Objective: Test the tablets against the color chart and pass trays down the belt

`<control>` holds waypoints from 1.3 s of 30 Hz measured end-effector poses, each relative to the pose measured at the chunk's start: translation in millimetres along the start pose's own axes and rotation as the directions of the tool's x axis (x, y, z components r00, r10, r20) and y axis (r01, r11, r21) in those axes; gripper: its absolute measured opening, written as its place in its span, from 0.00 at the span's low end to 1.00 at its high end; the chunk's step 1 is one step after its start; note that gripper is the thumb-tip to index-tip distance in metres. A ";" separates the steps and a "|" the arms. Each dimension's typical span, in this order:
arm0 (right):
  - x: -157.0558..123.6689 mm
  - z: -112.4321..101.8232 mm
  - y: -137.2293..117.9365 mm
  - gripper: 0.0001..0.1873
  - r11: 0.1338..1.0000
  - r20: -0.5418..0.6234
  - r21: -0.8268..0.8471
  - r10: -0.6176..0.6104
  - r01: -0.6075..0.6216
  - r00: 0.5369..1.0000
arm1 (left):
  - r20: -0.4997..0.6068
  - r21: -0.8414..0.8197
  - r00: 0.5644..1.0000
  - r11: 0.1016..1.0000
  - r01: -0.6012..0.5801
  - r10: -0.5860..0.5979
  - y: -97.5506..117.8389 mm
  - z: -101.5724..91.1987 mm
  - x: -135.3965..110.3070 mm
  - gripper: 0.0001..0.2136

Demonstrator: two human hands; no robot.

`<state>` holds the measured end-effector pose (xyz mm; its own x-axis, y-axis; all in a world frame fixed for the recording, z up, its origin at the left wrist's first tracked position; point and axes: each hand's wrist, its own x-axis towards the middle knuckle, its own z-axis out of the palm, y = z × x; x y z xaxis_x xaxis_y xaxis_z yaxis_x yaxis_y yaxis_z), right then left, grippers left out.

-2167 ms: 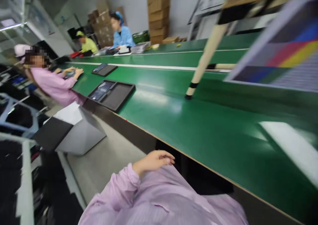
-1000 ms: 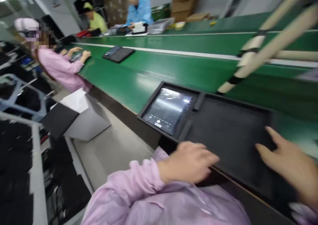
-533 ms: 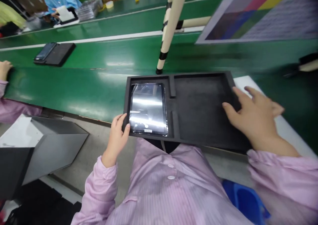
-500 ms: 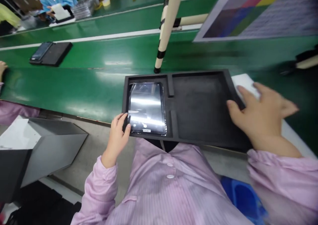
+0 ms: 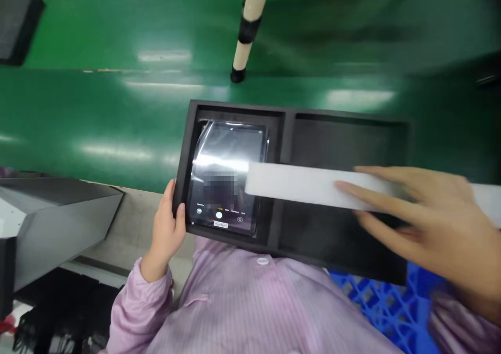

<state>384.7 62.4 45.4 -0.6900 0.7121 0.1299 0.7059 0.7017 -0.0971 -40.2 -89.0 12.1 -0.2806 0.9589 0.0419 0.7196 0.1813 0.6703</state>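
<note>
A black two-compartment tray [image 5: 287,135] lies at the green bench's near edge, slightly tilted in the view. In its left compartment a tablet [image 5: 230,150] in clear film shows a lit screen with camera-like controls. My left hand [image 5: 166,234] grips the tray's lower left edge, thumb on the near side. Over the tray, my right hand [image 5: 422,218], blurred by motion, holds a long flat white piece [image 5: 289,182]. Its left end overlaps the tablet's right edge, and it crosses the right compartment [image 5: 336,140]. What exactly this white piece is cannot be made out.
Behind the tray, a cream post [image 5: 250,10] with black bands stands on the green bench [image 5: 109,114]. A dark case [image 5: 18,28] lies far left. Below are a grey box-like unit [image 5: 66,223] at left and a blue plastic lattice [image 5: 376,302] at right.
My right hand has lifted the white piece from beside the tray's right end and swung it left over the tray. My left hand now grips the tray edge. The tablet's screen has lit up.
</note>
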 end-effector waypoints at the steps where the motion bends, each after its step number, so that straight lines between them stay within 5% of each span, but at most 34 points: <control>1: 11.5 -1.6 -6.8 0.28 0.998 -0.015 0.006 -0.062 0.062 0.998 | -0.009 -0.006 1.000 1.000 -0.004 0.004 1.3 1.2 -1.4 0.27; 5: 28.1 7.7 -10.7 0.15 0.994 -0.038 0.056 -0.095 0.097 0.995 | -0.037 -0.010 0.999 1.000 -0.015 0.014 1.5 5.4 -3.1 0.30; 30: 4.8 30.3 -10.9 0.12 0.995 -0.090 0.096 0.042 -0.034 0.995 | -0.054 0.101 0.998 0.994 -0.033 0.039 2.9 1.0 -3.2 0.29; 35: 6.8 29.6 -9.0 0.14 0.993 -0.125 0.117 0.027 -0.012 0.992 | 0.068 0.314 0.945 0.892 -0.325 0.320 46.7 -11.7 47.1 0.24; 39: 5.3 25.7 -10.0 0.13 0.985 -0.146 0.160 0.085 -0.062 0.986 | 0.253 0.164 0.847 0.842 -0.514 0.468 93.2 9.9 130.6 0.12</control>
<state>369.9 59.8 21.8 -0.5962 0.7581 0.2641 0.7122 0.6513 -0.2617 -3.4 55.3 72.7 0.2597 0.9521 0.1613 0.8545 -0.3044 0.4210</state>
